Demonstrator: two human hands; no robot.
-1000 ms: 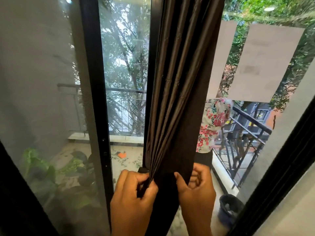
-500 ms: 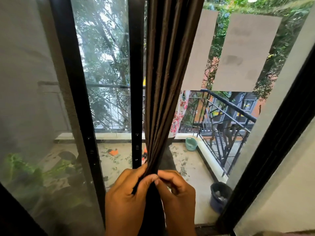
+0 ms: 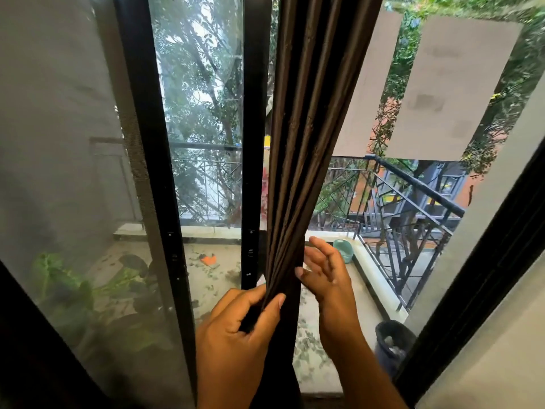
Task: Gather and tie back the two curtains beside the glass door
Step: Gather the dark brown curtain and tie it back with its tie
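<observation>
A dark brown curtain [image 3: 306,143] hangs gathered into narrow pleats down the middle of the view, in front of the glass door [image 3: 203,128]. My left hand [image 3: 236,335] pinches the bunched pleats between thumb and fingers at the bottom centre. Just right of the curtain's edge, my right hand [image 3: 327,270] is spread open with the fingers apart, its fingertips beside the folds and holding nothing. A second curtain is not visible, and no tie-back shows.
Black door frames [image 3: 153,178] stand left of the curtain, with a mesh screen [image 3: 59,143] further left. Beyond the glass lie a balcony floor, a black railing [image 3: 413,184], a dark bin [image 3: 392,343], a green tub [image 3: 343,249] and leafy plants [image 3: 67,287].
My right hand has let go of the pleats and opened, moving up and to the right of the curtain. My left hand keeps its pinch on the gathered folds.
</observation>
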